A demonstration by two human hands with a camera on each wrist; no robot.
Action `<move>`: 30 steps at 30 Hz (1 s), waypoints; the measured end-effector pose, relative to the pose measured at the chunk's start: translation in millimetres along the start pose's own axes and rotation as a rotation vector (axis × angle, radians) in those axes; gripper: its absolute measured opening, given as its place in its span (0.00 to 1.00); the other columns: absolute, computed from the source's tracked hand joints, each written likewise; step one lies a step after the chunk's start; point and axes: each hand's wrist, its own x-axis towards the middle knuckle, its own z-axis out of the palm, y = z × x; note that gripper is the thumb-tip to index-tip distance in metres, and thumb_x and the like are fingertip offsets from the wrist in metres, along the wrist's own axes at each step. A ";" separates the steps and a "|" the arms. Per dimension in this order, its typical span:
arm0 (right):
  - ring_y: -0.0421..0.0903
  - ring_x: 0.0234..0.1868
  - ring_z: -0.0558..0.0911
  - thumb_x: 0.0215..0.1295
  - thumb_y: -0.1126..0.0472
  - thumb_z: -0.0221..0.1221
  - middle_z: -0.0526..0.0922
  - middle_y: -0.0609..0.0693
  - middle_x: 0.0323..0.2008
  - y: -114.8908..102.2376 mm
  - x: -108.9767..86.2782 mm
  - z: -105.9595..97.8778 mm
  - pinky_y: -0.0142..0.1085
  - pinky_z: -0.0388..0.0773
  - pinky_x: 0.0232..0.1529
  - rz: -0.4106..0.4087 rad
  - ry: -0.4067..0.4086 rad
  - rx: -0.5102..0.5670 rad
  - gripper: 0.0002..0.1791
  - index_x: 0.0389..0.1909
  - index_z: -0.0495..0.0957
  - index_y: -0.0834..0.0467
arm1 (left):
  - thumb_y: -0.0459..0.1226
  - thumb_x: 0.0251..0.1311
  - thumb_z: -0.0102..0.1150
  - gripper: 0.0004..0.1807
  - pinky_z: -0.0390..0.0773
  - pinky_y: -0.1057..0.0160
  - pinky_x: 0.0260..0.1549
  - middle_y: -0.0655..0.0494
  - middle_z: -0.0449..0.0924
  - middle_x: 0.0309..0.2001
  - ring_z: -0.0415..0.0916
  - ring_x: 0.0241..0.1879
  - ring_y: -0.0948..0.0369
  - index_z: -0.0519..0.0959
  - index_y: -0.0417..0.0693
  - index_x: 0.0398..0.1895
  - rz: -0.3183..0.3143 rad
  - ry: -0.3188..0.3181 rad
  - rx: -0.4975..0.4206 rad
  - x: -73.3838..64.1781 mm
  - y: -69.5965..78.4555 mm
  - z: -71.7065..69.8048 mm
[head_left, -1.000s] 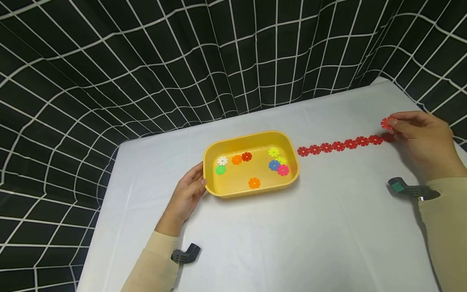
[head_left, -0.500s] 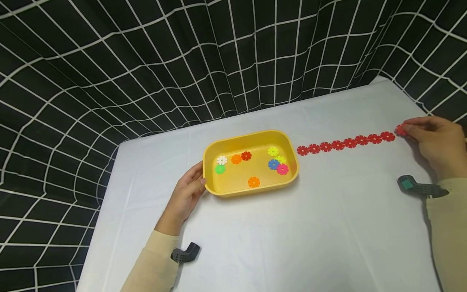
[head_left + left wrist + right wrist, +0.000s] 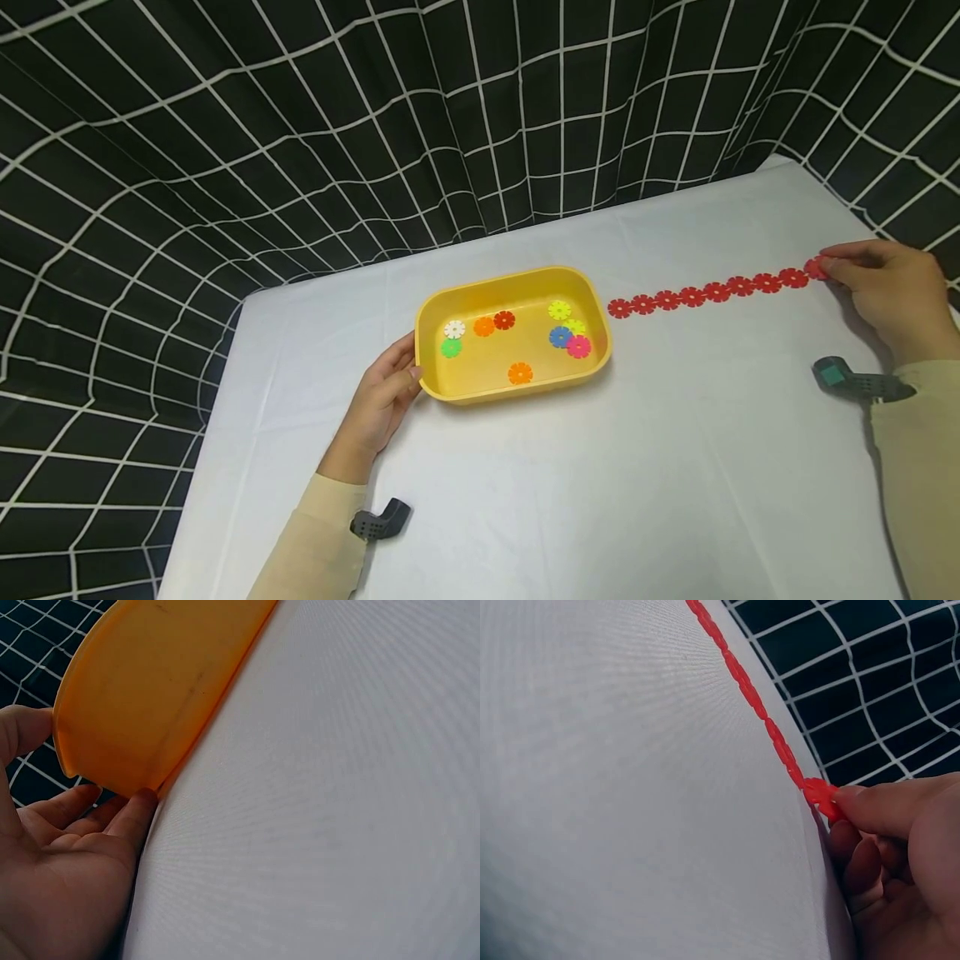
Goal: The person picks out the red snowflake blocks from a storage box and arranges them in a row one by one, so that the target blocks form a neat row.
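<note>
In the head view, my left hand (image 3: pixel 381 404) grips the left end of a yellow plastic tray (image 3: pixel 495 393). Its thumb lies at the rim and its fingers at the outer wall, as the left wrist view shows. My right hand (image 3: pixel 896 292) pinches a red notched snowflake disc (image 3: pixel 815 267) between thumb and fingers. That disc is at the right end of a row of red snowflake discs (image 3: pixel 692 297) lying on the white cloth. In the right wrist view the pinched disc is tilted, its edge right at the last disc of the row (image 3: pixel 782 752).
Inside the tray lie several loose snowflake discs: white, green, orange, a red one (image 3: pixel 504 320), yellow, a blue one (image 3: pixel 560 337) and pink. A white cloth (image 3: pixel 600 492) covers the table. Black curtains with a white grid (image 3: pixel 360 125) hang behind and at the sides.
My right hand has lowered the red disc from above the row, first rightward, then slightly left to the row's right end. My left hand keeps its hold on the tray.
</note>
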 end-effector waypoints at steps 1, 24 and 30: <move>0.66 0.74 0.66 0.88 0.46 0.46 0.70 0.68 0.75 -0.2 -0.2 0.2 0.41 0.70 0.75 0.002 -0.003 0.005 0.33 0.82 0.68 0.61 | 0.28 0.75 0.51 0.35 0.72 0.55 0.71 0.44 0.63 0.82 0.63 0.79 0.49 0.61 0.36 0.84 0.001 0.001 0.001 -0.1 -0.1 0.0; 0.35 0.47 0.76 0.85 0.40 0.50 0.76 0.31 0.50 -2.1 -7.8 -7.8 0.26 0.76 0.61 0.029 0.029 0.354 0.15 0.63 0.78 0.32 | 0.27 0.75 0.50 0.35 0.72 0.56 0.71 0.42 0.62 0.81 0.63 0.79 0.49 0.59 0.35 0.84 -0.010 0.007 -0.006 -0.4 1.4 1.6; 0.38 0.42 0.80 0.78 0.36 0.56 0.80 0.37 0.51 -4.1 -11.0 -7.5 0.18 0.79 0.37 -0.039 0.015 0.668 0.22 0.62 0.81 0.43 | 0.26 0.75 0.49 0.35 0.72 0.55 0.71 0.43 0.62 0.81 0.62 0.79 0.49 0.60 0.35 0.84 -0.008 0.008 -0.011 -0.3 1.1 1.2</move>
